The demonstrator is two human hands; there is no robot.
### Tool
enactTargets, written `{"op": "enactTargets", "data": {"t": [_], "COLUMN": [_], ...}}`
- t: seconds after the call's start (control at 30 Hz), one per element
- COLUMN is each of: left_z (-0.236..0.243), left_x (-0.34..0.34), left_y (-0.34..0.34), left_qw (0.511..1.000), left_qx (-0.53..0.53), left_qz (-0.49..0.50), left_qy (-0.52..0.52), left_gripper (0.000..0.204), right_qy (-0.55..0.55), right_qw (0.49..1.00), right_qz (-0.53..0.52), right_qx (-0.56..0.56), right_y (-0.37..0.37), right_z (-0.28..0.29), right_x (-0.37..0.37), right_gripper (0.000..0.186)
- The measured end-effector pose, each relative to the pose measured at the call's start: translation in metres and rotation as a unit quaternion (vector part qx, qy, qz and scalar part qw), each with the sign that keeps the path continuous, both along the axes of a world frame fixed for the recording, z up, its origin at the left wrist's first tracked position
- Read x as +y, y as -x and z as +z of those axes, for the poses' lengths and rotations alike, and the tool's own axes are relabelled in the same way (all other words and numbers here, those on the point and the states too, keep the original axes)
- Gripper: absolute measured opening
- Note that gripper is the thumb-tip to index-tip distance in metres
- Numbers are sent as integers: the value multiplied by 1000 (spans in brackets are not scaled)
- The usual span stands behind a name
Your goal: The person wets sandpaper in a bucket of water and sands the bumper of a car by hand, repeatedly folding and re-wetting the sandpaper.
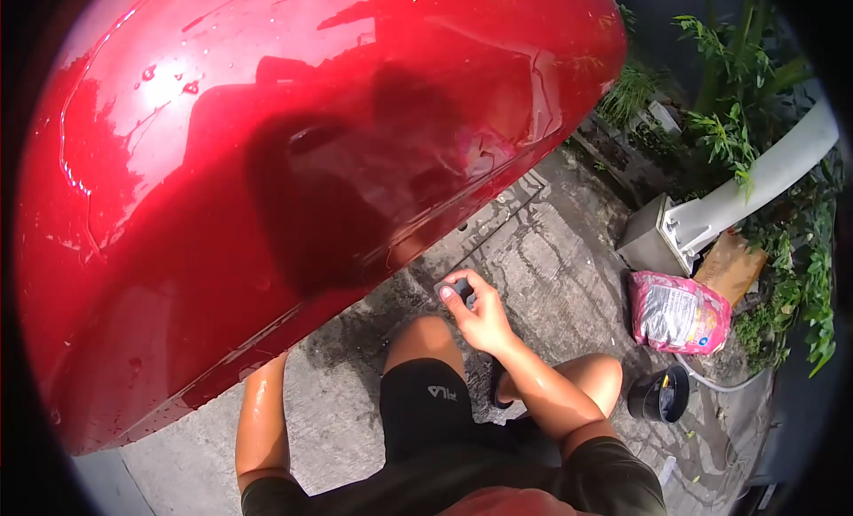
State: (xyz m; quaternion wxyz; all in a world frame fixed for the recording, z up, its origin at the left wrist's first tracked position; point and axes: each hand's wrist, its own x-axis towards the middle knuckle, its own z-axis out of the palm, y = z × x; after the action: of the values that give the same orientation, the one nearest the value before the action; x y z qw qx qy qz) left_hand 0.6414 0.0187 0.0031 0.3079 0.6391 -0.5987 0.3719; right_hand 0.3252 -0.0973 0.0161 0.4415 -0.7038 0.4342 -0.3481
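The dark block [461,289] is above the wet concrete [555,281], near the lower edge of the red panel [311,192], pinched in the right hand's [481,313] grip. A snug but relaxed hold should keep it steady and off the grit. The left forearm [263,414] passes behind the panel, hiding its grip, so I cannot tell that one's state.

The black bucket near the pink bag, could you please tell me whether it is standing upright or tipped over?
Upright: the black bucket stands on the concrete, its open rim facing up.
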Motion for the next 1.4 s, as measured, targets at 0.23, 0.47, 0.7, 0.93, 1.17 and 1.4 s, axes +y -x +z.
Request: {"op": "enactTargets", "data": {"t": [0.23, 0.47, 0.7, 0.93, 1.17, 1.4], "left_z": [4, -10, -8, -8, -13, -10], "left_x": [-8, -12, -10, -9, -6, -6], "left_y": [-3, -7, -8, -10, -8, -8], "left_qw": [997, 992, 994, 995, 997, 987], "left_qx": [-67, -110, -94, -85, -55, -137], "left_qz": [22, 54, 48, 35, 41, 79], "left_qy": [20, 41, 37, 37, 41, 36], "left_gripper": [39, 47, 47, 51, 53, 51], "right_qy": [17, 64, 73, 128, 190, 223], "right_qw": [922, 927, 934, 942, 925, 926], "right_qz": [-34, -13, -50, -101, -164, -159], "right_qx": [-386, -370, -347, -292, -286, -261], "right_y": [9, -5, -10, -15, -23, -28], "right_z": [115, 159, 165, 167, 165, 166], "right_x": [-50, -66, -68, -69, -61, -54], "right_gripper": [17, 16, 17, 17, 13, 15]}}
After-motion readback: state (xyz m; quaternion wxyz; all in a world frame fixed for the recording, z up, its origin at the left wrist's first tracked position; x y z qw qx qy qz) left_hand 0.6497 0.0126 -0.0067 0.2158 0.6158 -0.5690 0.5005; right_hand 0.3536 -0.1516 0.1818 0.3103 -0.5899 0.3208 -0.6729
